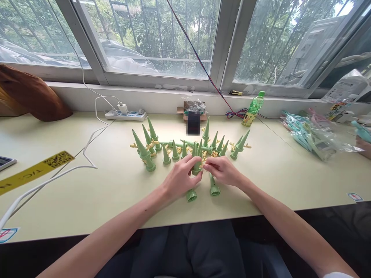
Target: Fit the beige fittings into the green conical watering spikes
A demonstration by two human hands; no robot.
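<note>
My left hand [184,173] is closed around a green plant watering spike [196,166], held point up above the table. From the other side my right hand [222,169] pinches at a small yellow valve [203,157] beside the spike; the fingertips partly hide it. Two hollow green pieces, one with a round open end [191,195] and one like it [215,190], lie just below my hands. Several upright green cones [166,155] stand behind. Assembled spikes with yellow valves stand at the left [143,150] and right [240,144].
A power strip [126,115] with a white cable stands along the back wall, near a small cardboard box [194,106]. A green drink bottle [253,109] and plastic-bagged items [308,133] are on the right. A yellow tape strip [36,172] crosses the left side.
</note>
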